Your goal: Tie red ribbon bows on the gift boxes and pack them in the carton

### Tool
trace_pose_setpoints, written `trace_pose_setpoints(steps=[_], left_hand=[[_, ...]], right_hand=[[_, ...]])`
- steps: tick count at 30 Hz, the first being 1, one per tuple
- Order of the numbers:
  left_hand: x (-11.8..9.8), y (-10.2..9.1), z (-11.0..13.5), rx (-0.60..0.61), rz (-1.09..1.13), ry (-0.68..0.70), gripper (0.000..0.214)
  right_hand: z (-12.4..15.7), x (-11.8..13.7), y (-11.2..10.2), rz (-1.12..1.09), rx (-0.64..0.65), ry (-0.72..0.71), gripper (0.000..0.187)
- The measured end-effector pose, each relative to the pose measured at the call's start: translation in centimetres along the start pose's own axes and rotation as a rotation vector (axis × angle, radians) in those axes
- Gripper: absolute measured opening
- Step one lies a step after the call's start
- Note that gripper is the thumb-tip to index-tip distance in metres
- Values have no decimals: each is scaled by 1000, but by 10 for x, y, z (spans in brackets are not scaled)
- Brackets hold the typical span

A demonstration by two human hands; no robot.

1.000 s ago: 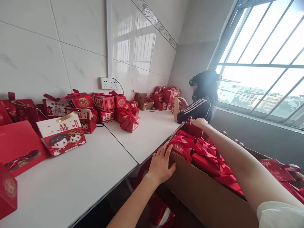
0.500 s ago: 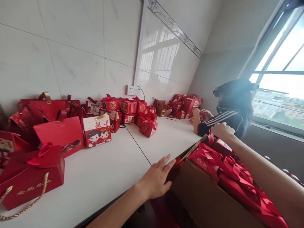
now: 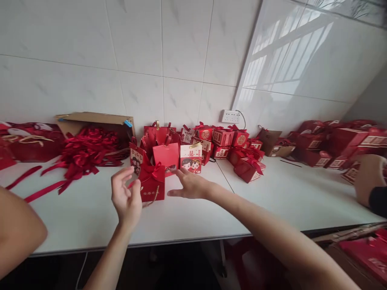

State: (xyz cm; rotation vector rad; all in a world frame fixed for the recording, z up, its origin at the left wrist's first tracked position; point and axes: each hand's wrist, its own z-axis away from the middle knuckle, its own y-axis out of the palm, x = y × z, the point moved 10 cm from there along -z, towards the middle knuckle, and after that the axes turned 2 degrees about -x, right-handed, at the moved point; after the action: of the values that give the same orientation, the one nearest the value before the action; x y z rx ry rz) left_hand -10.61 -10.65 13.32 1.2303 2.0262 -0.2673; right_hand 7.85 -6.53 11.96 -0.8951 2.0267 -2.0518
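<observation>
Over the white table (image 3: 90, 217) my left hand (image 3: 126, 198) is raised with the palm turned toward me, fingers loosely curved and apart, nothing in it. It hovers just left of a small red gift bag with a bow and a gold cord handle (image 3: 152, 184). My right hand (image 3: 190, 185) reaches in from the right with fingers stretched out, empty, just right of that bag. It is in front of a red and white box with a cartoon couple (image 3: 191, 159).
A cardboard box on its side (image 3: 90, 120) spills red ribbons (image 3: 86, 149) at the back left. Several red gift boxes (image 3: 229, 141) line the tiled wall below a socket (image 3: 230, 117). A co-worker's arm (image 3: 367, 185) rests at right. A carton of red bags (image 3: 359, 249) sits at the lower right.
The view swung left, away from the carton and the window. Both my hands left the carton and came over the table beside the small red bag.
</observation>
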Motion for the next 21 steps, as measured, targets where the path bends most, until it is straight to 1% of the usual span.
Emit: trace_pose_setpoints(steps=[2, 3, 4, 5, 7, 8, 10, 11, 12, 13, 14, 15, 16, 17, 18, 19, 21], left_hand=[[47, -4, -13, 43, -74, -312, 30], [64, -4, -12, 80, -98, -432, 33], [75, -2, -8, 133, -110, -518, 34], [79, 1, -1, 191, -119, -558, 36], [69, 8, 18, 302, -132, -534, 40], [60, 9, 30, 337, -146, -493, 43], [38, 12, 55, 397, -135, -404, 41], [27, 17, 67, 456, -90, -355, 37], [14, 20, 75, 490, -36, -280, 33], [3, 20, 78, 486, 25, -199, 31], [-5, 17, 75, 431, 73, -123, 30], [-8, 11, 69, 335, 94, -70, 28], [-4, 5, 61, 229, 90, -55, 24], [6, 1, 53, 135, 58, -89, 17], [19, 3, 47, 106, 5, -160, 14], [33, 10, 44, 122, -36, -239, 22], [55, 29, 47, 246, -76, -405, 38]], right_hand=[[-19, 13, 13, -189, -38, -32, 84], [-26, 16, 20, -288, -56, -36, 86], [-29, 16, 26, -385, -75, -34, 86], [-30, 14, 31, -472, -100, -28, 86], [-23, 5, 37, -606, -173, -38, 85], [-16, 0, 38, -665, -206, -55, 83], [2, -16, 43, -813, -227, -69, 74], [12, -27, 45, -899, -227, -55, 70], [23, -38, 47, -979, -234, -23, 67], [33, -52, 47, -1038, -261, 26, 64], [44, -65, 44, -1067, -319, 83, 59], [56, -78, 39, -1064, -403, 144, 53], [66, -87, 32, -1034, -488, 200, 46], [76, -93, 26, -990, -556, 247, 40], [82, -94, 21, -943, -594, 284, 39], [86, -92, 19, -900, -597, 311, 40], [87, -81, 21, -839, -520, 330, 49]])
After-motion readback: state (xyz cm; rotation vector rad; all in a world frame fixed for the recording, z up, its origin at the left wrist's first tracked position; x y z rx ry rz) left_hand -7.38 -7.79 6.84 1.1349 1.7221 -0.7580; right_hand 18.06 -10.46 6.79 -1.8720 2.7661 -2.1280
